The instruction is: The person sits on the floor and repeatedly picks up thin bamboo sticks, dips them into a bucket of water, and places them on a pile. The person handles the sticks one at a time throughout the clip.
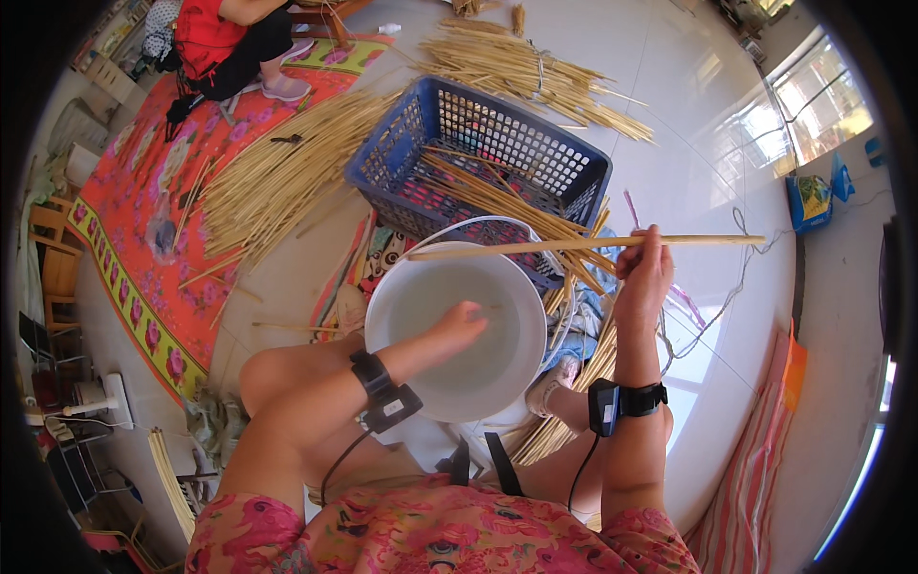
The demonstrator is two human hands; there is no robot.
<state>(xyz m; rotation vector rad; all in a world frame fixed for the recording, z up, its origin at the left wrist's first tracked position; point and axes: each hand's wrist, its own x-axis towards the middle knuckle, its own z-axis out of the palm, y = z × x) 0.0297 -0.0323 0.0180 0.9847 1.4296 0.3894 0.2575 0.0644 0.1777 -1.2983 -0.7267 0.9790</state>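
In front of me stands a white plastic bucket (378,366) with cloudy water (423,316) in it. My left hand (465,324) reaches inside the bucket, at or just in the water. Its fingers look curled, and what they may hold is hidden. My right hand (645,269) grips a long pale stalk (531,248), perhaps straw or reed. The stalk lies roughly level across the bucket's far side, its left end by the rim. Past the bucket, a blue plastic crate (380,183) holds several similar stalks (495,197), some sticking out over its near right corner.
Loose stalks (287,179) cover part of a red floral mat (129,201) on the left. A tied bundle (523,72) lies beyond the crate. More stalks (545,430) lie under my right leg. Another person (222,43) sits at upper left. A twisted cord (728,294) trails right.
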